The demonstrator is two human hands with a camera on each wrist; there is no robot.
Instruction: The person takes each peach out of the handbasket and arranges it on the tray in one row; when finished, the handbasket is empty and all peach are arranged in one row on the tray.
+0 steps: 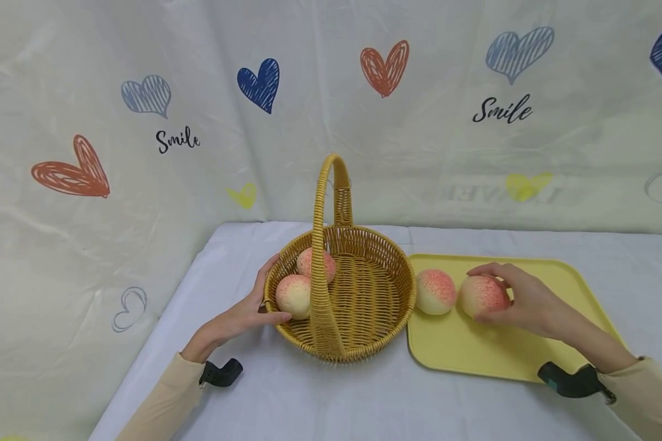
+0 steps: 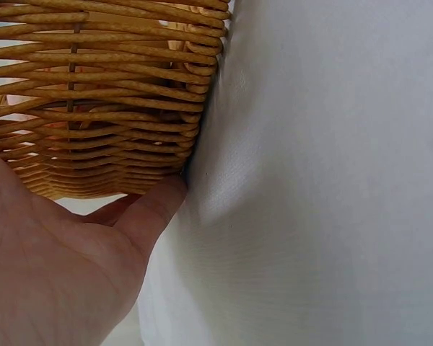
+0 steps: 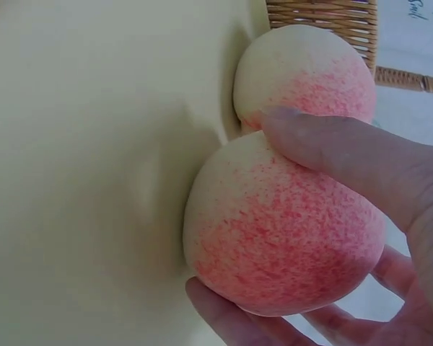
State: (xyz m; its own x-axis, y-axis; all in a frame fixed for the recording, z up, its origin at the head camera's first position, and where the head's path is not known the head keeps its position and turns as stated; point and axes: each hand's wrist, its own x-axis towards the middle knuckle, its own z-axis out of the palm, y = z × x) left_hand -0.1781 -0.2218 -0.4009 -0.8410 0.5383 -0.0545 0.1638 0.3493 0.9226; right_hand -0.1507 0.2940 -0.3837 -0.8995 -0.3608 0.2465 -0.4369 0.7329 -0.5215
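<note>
My right hand [image 1: 521,300] grips a pink-and-cream peach [image 1: 482,297], thumb on one side and fingers on the other, over the yellow tray [image 1: 507,355]. A second peach [image 1: 436,292] sits beside it on the tray; in the right wrist view the held peach [image 3: 281,231] partly covers this other peach [image 3: 303,72]. At the left, my left hand [image 1: 254,309] holds the round wicker basket [image 1: 366,300] by its side, and the left wrist view has the hand [image 2: 72,259] against the outer weave [image 2: 108,108]. Two peaches [image 1: 293,297] lie in the basket's left part.
The basket's tall arched handle [image 1: 319,245] rises over its middle and partly hides the peaches inside. The tray's left edge meets the basket. A white cloth [image 1: 386,398] covers the table, and a curtain with printed hearts [image 1: 259,86] hangs behind.
</note>
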